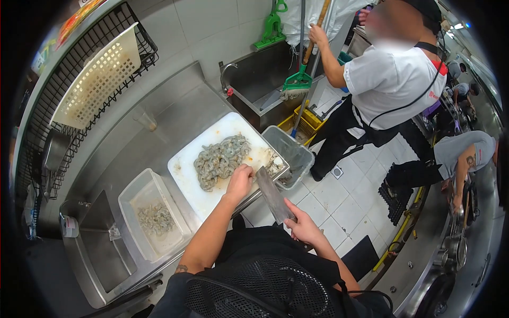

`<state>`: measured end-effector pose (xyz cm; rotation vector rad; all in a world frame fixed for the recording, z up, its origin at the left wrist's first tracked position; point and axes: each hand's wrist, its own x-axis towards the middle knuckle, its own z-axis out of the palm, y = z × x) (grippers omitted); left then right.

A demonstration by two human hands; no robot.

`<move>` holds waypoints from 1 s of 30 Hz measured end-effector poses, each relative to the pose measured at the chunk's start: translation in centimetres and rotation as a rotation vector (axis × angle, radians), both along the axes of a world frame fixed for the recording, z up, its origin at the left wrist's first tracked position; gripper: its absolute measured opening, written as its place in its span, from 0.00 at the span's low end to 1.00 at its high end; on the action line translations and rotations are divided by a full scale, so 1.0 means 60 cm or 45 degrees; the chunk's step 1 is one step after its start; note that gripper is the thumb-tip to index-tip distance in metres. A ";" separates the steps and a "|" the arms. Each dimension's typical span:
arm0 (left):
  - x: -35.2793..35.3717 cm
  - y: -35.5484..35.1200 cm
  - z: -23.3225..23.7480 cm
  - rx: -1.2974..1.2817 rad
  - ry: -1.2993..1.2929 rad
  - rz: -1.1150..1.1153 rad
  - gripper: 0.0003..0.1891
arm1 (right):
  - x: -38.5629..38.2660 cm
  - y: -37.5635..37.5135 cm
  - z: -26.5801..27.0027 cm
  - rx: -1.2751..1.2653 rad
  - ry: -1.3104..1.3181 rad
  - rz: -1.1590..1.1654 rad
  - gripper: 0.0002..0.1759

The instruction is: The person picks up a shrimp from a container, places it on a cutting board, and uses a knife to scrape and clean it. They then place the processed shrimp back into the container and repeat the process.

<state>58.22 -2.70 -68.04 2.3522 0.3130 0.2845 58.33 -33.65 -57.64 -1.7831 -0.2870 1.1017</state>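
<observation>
A heap of peeled raw grey shrimp lies on a white cutting board. My left hand is at the heap's near edge with its fingers curled together; what they hold, if anything, is hidden. In my right hand is a cleaver, gripped at its handle. Its broad grey blade points up and left, past the board's near right edge. Shell scraps lie at the board's right corner, close to the blade tip.
A clear plastic tub with more shrimp stands left of the board. Beyond the board's right end is a lined bin. A person holding a mop stands past it. Steel sinks flank the counter.
</observation>
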 end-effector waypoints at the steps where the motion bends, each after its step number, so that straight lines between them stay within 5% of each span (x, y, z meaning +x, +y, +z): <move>1: -0.001 0.000 0.000 -0.003 0.002 0.003 0.06 | 0.000 0.000 -0.001 -0.003 0.002 0.003 0.46; 7: -0.011 -0.004 0.004 0.162 -0.004 -0.093 0.04 | 0.000 -0.004 0.005 -0.071 0.001 0.017 0.47; 15: -0.049 0.011 -0.015 -0.139 -0.029 0.259 0.05 | -0.006 0.002 0.013 -0.130 -0.068 0.014 0.48; 30: -0.104 0.025 0.066 -0.192 -0.349 0.230 0.11 | -0.001 0.007 0.031 -0.156 -0.099 0.052 0.46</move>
